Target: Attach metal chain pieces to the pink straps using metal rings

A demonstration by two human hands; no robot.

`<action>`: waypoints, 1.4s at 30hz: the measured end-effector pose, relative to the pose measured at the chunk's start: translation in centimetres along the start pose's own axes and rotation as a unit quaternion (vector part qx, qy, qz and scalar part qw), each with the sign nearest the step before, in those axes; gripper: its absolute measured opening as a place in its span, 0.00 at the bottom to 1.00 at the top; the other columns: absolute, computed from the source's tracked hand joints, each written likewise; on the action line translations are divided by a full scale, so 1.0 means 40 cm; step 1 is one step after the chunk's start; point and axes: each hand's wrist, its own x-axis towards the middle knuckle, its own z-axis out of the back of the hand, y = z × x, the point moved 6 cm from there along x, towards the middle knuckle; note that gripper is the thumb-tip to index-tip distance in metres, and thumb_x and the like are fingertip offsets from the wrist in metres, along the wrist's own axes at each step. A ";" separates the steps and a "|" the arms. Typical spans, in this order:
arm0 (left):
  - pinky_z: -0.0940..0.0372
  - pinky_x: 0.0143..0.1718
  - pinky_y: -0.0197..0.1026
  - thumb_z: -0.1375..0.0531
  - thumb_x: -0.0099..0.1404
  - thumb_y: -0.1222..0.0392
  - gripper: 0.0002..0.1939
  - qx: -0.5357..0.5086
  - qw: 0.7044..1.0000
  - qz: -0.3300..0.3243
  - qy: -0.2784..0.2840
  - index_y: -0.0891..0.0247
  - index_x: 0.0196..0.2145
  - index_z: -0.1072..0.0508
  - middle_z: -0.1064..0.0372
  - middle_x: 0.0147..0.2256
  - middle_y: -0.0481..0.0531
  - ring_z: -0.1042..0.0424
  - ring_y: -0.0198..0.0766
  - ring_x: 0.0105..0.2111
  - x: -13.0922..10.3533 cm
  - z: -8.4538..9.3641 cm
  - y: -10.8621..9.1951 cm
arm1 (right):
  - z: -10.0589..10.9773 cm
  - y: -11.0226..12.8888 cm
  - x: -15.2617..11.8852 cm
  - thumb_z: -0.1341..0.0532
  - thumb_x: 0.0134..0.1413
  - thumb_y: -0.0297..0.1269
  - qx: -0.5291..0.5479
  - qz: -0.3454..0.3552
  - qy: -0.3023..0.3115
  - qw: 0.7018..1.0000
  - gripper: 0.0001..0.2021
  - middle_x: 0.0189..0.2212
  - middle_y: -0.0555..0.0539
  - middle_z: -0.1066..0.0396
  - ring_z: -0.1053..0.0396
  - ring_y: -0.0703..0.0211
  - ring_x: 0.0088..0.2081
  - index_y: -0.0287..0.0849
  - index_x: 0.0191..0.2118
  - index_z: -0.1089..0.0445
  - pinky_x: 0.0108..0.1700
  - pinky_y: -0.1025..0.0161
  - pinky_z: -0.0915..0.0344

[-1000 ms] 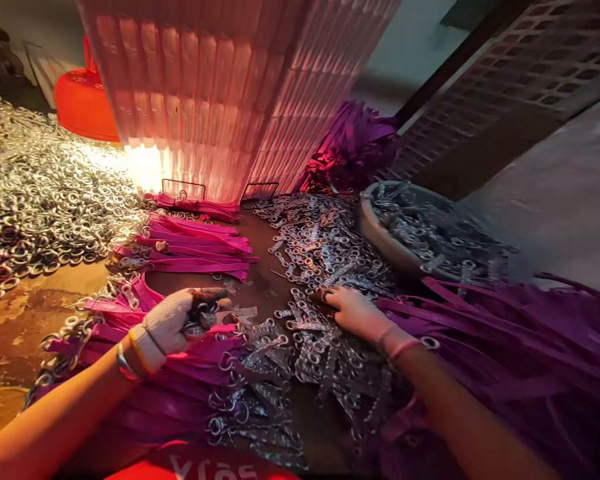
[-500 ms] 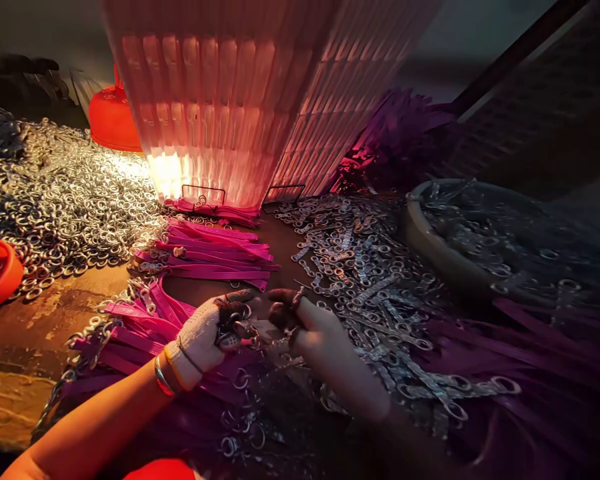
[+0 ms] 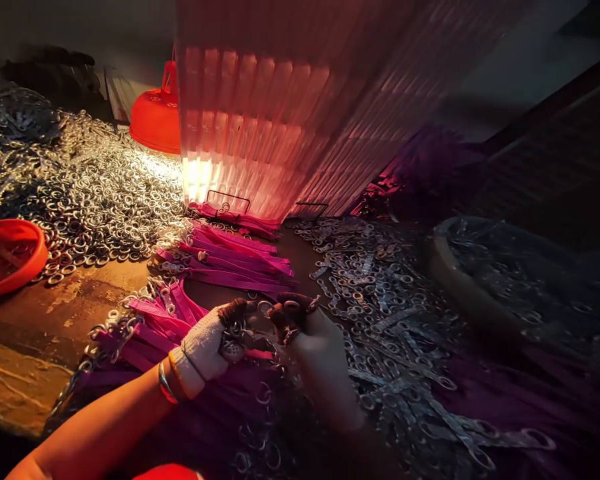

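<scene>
My left hand (image 3: 207,347), in a whitish knit glove with dark fingertips, is closed around several small metal rings (image 3: 235,330). Facing it, my right hand (image 3: 323,360), dark at the fingers, is pinched closed with a metal ring (image 3: 265,307) at its fingertips. The fingertips of both hands almost meet, and shadow hides part of what lies between them. A short end of pink strap (image 3: 259,355) shows just below. Under and beyond my left hand lie magenta straps (image 3: 235,250) with metal links at their left ends.
A heap of metal rings (image 3: 105,200) lies at the left under a red lamp (image 3: 155,120), beside a red bowl (image 3: 40,257). A ribbed translucent panel (image 3: 250,133) stands behind. Metal link strips (image 3: 380,287) spread at the right, near a large tub (image 3: 443,260).
The view has swung, so the scene sits further right. My right hand has turned and its fingers have come closer to my left hand; a ring now shows between them.
</scene>
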 end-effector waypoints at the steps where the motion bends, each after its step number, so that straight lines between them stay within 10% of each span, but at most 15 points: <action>1: 0.58 0.12 0.28 0.38 0.62 0.53 0.13 -0.022 1.000 0.016 -0.003 0.67 0.37 0.24 0.29 0.28 0.52 0.40 0.25 0.16 -0.002 0.003 0.003 | 0.000 -0.001 -0.001 0.34 0.52 0.44 0.008 -0.003 -0.003 1.000 0.13 0.31 0.49 0.28 0.32 0.59 0.32 0.44 0.41 0.28 0.31 0.64 0.34; 10: 0.49 0.15 0.29 0.39 0.62 0.52 0.20 0.254 0.959 -0.126 0.007 0.66 0.49 0.25 0.36 0.22 0.46 0.43 0.26 0.16 -0.033 0.012 -0.082 | -0.011 -0.016 0.008 0.28 0.40 0.46 0.127 -0.136 0.075 0.980 0.22 0.24 0.55 0.34 0.40 0.67 0.21 0.43 0.42 0.29 0.21 0.69 0.43; 19: 0.36 0.35 0.34 0.40 0.64 0.61 0.13 0.565 0.750 -0.336 0.075 0.65 0.45 0.21 0.24 0.37 0.54 0.28 0.36 0.33 -0.078 -0.071 -0.119 | -0.058 -0.045 0.017 0.32 0.44 0.48 0.194 -0.224 0.286 0.911 0.24 0.13 0.60 0.43 0.49 0.67 0.14 0.39 0.44 0.31 0.17 0.68 0.49; 23: 0.39 0.30 0.34 0.42 0.65 0.61 0.09 0.602 0.731 -0.320 0.031 0.66 0.37 0.23 0.26 0.30 0.52 0.31 0.34 0.28 -0.057 -0.050 -0.106 | -0.046 -0.026 0.005 0.37 0.51 0.46 0.099 -0.160 0.264 0.946 0.19 0.22 0.53 0.34 0.41 0.64 0.20 0.39 0.46 0.30 0.24 0.65 0.40; 27: 0.44 0.27 0.34 0.44 0.64 0.60 0.09 0.633 0.717 -0.291 -0.007 0.66 0.28 0.29 0.31 0.24 0.49 0.36 0.32 0.25 -0.036 -0.034 -0.100 | -0.017 0.047 -0.012 0.46 0.55 0.32 -0.151 0.059 0.196 0.967 0.18 0.46 0.42 0.30 0.32 0.54 0.44 0.42 0.52 0.32 0.48 0.57 0.36; 36: 0.50 0.14 0.31 0.44 0.59 0.58 0.08 0.436 0.893 -0.105 0.038 0.63 0.25 0.35 0.38 0.16 0.46 0.41 0.30 0.14 -0.002 -0.020 -0.049 | -0.041 0.035 -0.052 0.41 0.44 0.30 -0.509 0.206 0.202 0.811 0.08 0.32 0.38 0.28 0.34 0.55 0.31 0.37 0.33 0.29 0.32 0.62 0.47; 42: 0.52 0.13 0.30 0.37 0.55 0.54 0.11 0.355 0.933 -0.049 0.027 0.66 0.26 0.32 0.40 0.17 0.43 0.45 0.26 0.13 0.061 -0.069 -0.033 | 0.012 -0.052 -0.013 0.44 0.55 0.36 -0.233 0.045 0.186 0.953 0.09 0.26 0.48 0.27 0.37 0.59 0.29 0.39 0.31 0.28 0.31 0.66 0.46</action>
